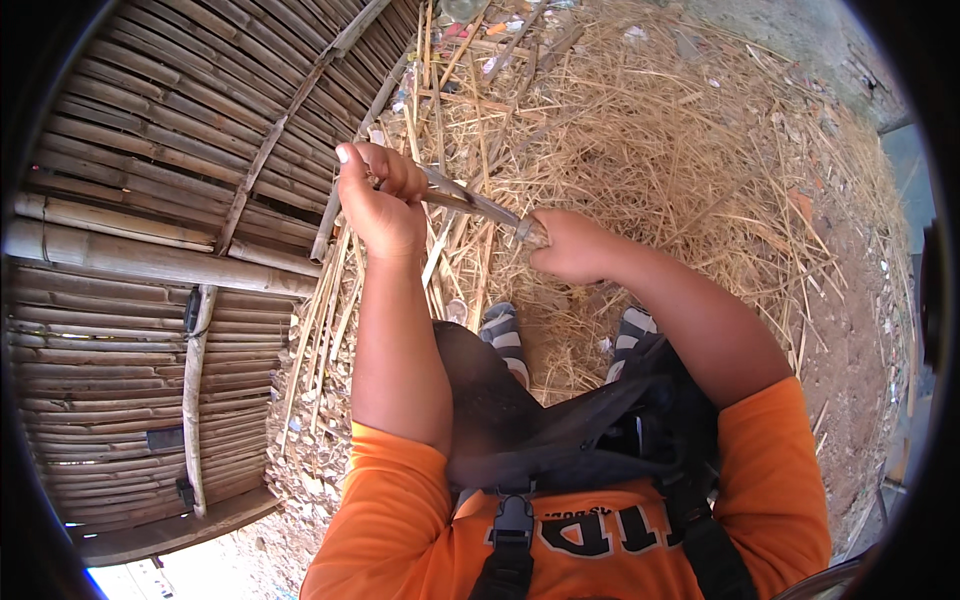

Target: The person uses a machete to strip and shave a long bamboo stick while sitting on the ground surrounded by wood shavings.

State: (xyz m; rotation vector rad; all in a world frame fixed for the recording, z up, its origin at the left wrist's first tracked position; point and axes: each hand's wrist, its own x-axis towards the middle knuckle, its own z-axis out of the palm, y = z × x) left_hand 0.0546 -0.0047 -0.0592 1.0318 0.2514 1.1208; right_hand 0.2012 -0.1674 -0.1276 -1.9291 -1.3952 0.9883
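Note:
My right hand is closed round the handle of a long knife, with a collar where the handle meets the narrow greyish blade. The blade points up and left toward my left hand. That hand is raised near the bamboo wall, its fingers curled round a thin brown bamboo strip. Strip and blade lie close together between my hands; whether they touch I cannot tell. The strip's end inside my left fist is hidden.
To the left stands a wall of bamboo slats with crosspieces. Dry straw and loose bamboo sticks cover the ground. My feet in striped socks are below my hands. A concrete wall rises at the far right.

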